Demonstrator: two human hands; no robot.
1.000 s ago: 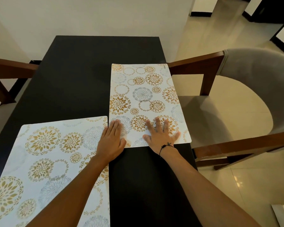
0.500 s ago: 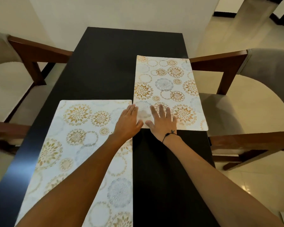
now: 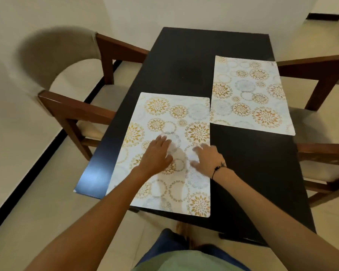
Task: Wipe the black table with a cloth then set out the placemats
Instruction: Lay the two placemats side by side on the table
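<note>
Directly under both flat, open hands, left hand (image 3: pixel 157 153) and right hand (image 3: pixel 207 159), lay the near floral placemat (image 3: pixel 164 122), its long axis running away along the black table (image 3: pixel 184 61), the far placemat (image 3: pixel 250 94) touching its right corner.

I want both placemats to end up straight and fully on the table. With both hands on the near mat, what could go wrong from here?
1. The near placemat already has its front edge at or just past the black table edge; a pull toward the person by the left hand or right hand may slide it off.
2. A push forward or rightward might nudge the far placemat, whose corner lies close by.
</note>
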